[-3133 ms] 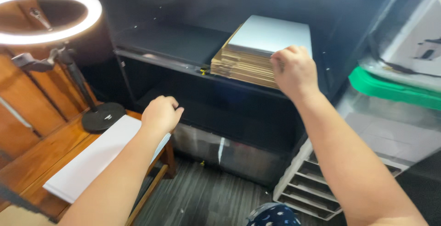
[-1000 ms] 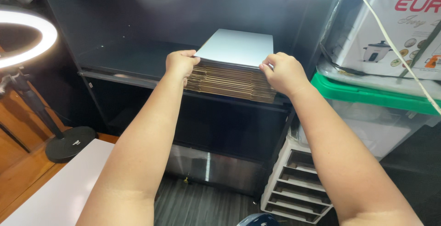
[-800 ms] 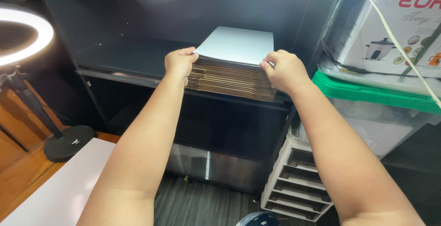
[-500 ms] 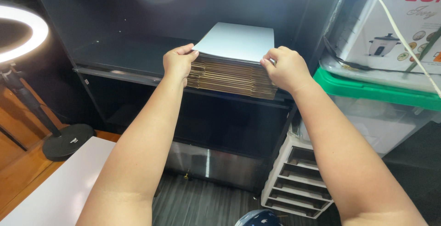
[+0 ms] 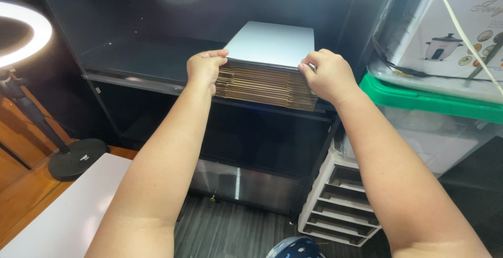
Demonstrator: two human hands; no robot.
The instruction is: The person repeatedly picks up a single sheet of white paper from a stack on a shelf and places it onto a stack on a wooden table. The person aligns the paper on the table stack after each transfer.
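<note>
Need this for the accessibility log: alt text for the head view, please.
Both hands, left hand and right hand, pinch the top front corners of a stack of flat cardboard sheets with a white top sheet, sitting on a black shelf. A lit ring light stands left; a green-lidded plastic bin sits right.

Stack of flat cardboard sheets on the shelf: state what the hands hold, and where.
Both hands pinch the top white sheet of the cardboard stack: the left hand at its front left corner, the right hand at its front right corner.
</note>
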